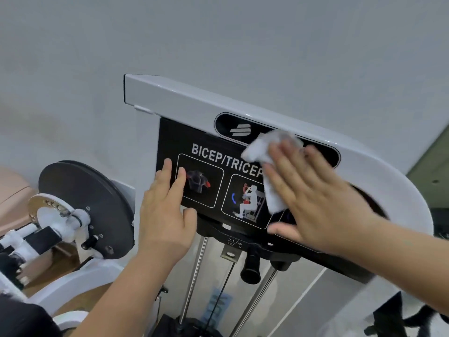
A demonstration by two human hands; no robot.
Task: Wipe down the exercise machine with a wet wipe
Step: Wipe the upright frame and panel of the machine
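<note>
The exercise machine's white top housing (184,100) carries a black placard (209,152) reading BICEP/TRICEP with two pictograms. My right hand (313,198) lies flat with straight fingers on the placard's right part, pressing a crumpled white wet wipe (264,152) against it; the wipe sticks out above and left of the fingers. My left hand (165,210) rests open against the placard's left edge, fingers pointing up, thumb at the lower rim.
A dark round cam disc (82,210) with white arm fittings stands at the left. Below the placard run chrome guide rods (194,276), a cable and a black knob (251,266). A pale grey wall fills the background.
</note>
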